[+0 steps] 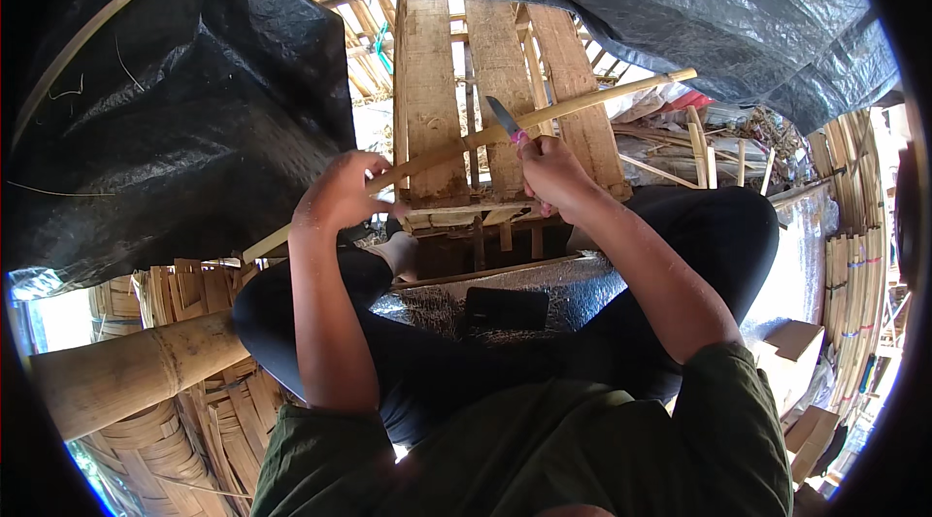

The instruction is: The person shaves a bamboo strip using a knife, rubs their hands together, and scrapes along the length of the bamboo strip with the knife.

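Observation:
A long bamboo strip slants across wooden planks, its far end up to the right. My right hand is closed round a knife, whose pink handle shows at the top of the fist. The blade points up and to the left, close by the strip's upper edge. My left hand is at the strip's lower left part, with fingers and thumb spread on either side of it. Part of the strip is hidden behind that hand and wrist.
Dark plastic sheeting hangs at the left and across the top. A dark flat object lies on silvery foil between my legs. A thick bamboo pole juts out at lower left. Bundled slats and cardboard boxes stand at right.

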Available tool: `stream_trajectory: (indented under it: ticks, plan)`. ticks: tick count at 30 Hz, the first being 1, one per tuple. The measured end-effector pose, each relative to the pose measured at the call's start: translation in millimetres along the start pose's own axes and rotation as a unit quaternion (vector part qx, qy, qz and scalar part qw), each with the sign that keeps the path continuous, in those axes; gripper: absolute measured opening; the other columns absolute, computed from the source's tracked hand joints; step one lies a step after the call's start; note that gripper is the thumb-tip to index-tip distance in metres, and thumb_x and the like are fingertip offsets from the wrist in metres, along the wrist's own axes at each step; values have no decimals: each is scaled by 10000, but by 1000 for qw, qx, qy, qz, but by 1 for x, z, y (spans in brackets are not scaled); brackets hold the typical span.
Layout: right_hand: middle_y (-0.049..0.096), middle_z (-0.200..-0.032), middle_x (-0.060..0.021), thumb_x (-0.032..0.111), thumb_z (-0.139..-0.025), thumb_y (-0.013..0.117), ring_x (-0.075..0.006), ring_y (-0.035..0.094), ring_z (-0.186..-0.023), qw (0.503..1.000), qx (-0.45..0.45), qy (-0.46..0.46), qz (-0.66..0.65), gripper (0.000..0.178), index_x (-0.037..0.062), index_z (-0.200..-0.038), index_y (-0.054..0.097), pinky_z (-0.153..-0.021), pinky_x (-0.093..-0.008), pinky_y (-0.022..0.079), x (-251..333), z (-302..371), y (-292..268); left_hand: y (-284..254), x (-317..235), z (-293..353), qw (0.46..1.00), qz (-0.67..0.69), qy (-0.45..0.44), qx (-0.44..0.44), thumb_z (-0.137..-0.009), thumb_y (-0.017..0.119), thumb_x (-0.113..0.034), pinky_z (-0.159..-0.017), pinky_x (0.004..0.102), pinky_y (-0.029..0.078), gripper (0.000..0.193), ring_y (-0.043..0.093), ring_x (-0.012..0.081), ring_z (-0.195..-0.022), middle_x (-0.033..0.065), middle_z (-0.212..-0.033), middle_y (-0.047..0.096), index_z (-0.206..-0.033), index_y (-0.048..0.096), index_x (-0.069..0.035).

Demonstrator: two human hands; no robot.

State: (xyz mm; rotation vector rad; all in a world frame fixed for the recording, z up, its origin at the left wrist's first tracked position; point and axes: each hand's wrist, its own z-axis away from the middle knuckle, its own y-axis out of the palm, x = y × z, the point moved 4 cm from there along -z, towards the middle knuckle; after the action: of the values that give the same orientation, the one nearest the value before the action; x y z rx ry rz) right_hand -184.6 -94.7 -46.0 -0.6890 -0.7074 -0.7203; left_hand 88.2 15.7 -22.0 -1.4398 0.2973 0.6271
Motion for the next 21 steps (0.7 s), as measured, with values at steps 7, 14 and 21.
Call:
stream_trajectory:
  ticks: [7, 14, 21]
  plan:
    - [558, -639, -52, 384, -1124, 409, -132, 435, -391, 999, -30, -2, -44, 392, 13, -1084, 526, -384, -325, 409, 6, -4, -16, -11, -12, 3, 991, 41, -65, 110, -886, 776, -111, -755, 425, 536, 194, 716, 288, -817, 173, -915, 729, -1063, 762, -33]
    - [585, -622, -99, 342, -1107, 407, -173, 464, -360, 987, -151, -22, -41, 436, 5, -893, 582, -350, -357, 380, -7, -27, -71, 7, -38, -10, 991, 40, 108, -67, -931, 740, -117, -715, 418, 484, 161, 640, 326, -810, 159, -916, 648, -1064, 765, -29]
    - [600, -626, -109, 283, -1106, 414, -173, 514, -397, 992, -122, -36, 15, 392, -19, -915, 574, -360, -370, 436, -6, -24, -48, 29, -45, -26, 983, 35, 159, -90, -891, 772, -57, -673, 380, 481, 167, 619, 282, -734, 151, -836, 632, -1050, 769, -4]
